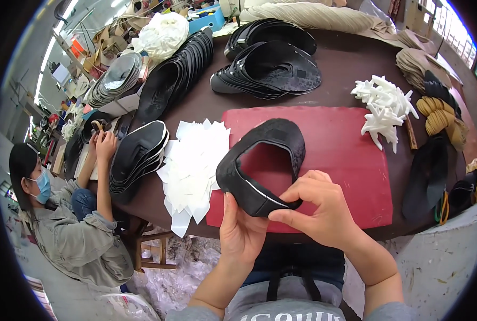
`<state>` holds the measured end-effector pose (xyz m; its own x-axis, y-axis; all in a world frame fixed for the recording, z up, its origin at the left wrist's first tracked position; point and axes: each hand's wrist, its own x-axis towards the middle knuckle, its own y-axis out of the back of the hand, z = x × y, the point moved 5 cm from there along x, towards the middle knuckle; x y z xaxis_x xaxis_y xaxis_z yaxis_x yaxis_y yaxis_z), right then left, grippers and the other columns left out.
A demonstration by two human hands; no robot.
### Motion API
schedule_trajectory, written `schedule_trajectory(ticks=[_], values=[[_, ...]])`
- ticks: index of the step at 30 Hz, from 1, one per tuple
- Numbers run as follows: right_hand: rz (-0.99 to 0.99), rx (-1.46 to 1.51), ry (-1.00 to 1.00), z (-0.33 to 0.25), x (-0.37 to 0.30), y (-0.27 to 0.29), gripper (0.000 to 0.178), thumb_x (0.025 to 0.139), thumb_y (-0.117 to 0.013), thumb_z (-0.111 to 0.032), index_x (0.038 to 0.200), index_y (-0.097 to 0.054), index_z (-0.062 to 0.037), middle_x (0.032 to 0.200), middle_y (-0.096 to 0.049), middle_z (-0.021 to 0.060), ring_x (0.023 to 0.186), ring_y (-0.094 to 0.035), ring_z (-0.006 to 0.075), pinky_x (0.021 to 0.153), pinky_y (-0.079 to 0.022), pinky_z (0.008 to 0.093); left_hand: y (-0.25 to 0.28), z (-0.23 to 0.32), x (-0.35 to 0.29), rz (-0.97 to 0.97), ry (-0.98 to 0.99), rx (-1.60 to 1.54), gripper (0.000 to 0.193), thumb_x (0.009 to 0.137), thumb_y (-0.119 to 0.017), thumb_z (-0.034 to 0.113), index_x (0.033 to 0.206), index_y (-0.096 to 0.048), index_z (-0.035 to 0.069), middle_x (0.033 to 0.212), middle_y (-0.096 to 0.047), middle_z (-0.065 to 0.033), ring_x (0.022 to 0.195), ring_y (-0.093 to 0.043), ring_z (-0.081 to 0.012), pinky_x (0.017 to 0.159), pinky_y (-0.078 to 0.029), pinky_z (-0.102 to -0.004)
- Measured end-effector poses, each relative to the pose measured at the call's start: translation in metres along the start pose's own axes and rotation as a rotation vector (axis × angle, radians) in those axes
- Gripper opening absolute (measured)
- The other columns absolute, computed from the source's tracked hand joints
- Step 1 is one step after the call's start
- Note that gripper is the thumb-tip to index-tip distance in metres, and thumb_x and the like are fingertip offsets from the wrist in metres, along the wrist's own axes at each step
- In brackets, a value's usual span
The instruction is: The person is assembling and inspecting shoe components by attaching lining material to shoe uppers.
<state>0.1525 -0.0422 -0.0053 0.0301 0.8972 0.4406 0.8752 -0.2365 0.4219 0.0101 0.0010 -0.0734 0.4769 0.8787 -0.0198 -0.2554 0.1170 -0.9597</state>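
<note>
both hands' grip closed on black shoe upper [260, 166] | red mat [345, 160] beneath | white cutouts [193, 166] left

- Black shoe upper [260, 160]: matt, textured cloth look, with a thin pale edge.
- Red mat [345, 155]: smooth, dull.
- White cut pieces [193, 171]: thin, paper-like, matt.
- Counter [345, 64]: dark brown, smooth, faint sheen.
- White toothed parts [385, 107]: plastic-looking.

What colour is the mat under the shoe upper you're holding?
Red mat, seen best in the head view.
</note>
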Motion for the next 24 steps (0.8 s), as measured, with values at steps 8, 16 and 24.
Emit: schedule_trajectory(ticks=[8, 16, 24], values=[[-0.073, -0.157, 0.06, -0.017, -0.01, -0.011, 0.019, 0.075, -0.082, -0.017, 0.09, -0.071, -0.0119, 0.083, -0.067, -0.0024, 0.078, -0.054, 0.0148, 0.095, -0.039, 0.0397, -0.001, -0.002, 0.001, -0.013, 0.005, 0.073, 0.034, 0.107, -0.039, 0.037, 0.118, -0.059, 0.012, 0.095, -0.064, -0.0012, 0.086, -0.061, -0.0126, 0.089, -0.048, -0.0345], [0.112, -0.476, 0.352, -0.045, -0.08, -0.023, 0.018, 0.08, -0.076, -0.022, 0.095, -0.072, -0.0136, 0.083, -0.065, -0.003, 0.08, -0.057, 0.0154, 0.108, -0.037, 0.0521, 0.016, 0.0, 0.016, -0.458, -0.047, -0.096, 0.044, 0.106, -0.03, 0.045, 0.094, -0.058, 0.013, 0.076, -0.049, 0.0001, 0.069, -0.045, -0.0104, 0.082, -0.038, -0.0314], [0.172, -0.573, 0.218, -0.007, -0.084, 0.01, 0.01, 0.078, -0.073, -0.011, 0.088, -0.073, -0.0096, 0.08, -0.065, 0.0018, 0.075, -0.058, 0.0181, 0.1, -0.045, 0.0465, -0.002, 0.009, 0.019, -0.099, -0.163, -0.054, 0.049, 0.105, -0.031, 0.049, 0.099, -0.063, 0.013, 0.072, -0.051, -0.0007, 0.063, -0.045, -0.0123, 0.078, -0.039, -0.0313]])
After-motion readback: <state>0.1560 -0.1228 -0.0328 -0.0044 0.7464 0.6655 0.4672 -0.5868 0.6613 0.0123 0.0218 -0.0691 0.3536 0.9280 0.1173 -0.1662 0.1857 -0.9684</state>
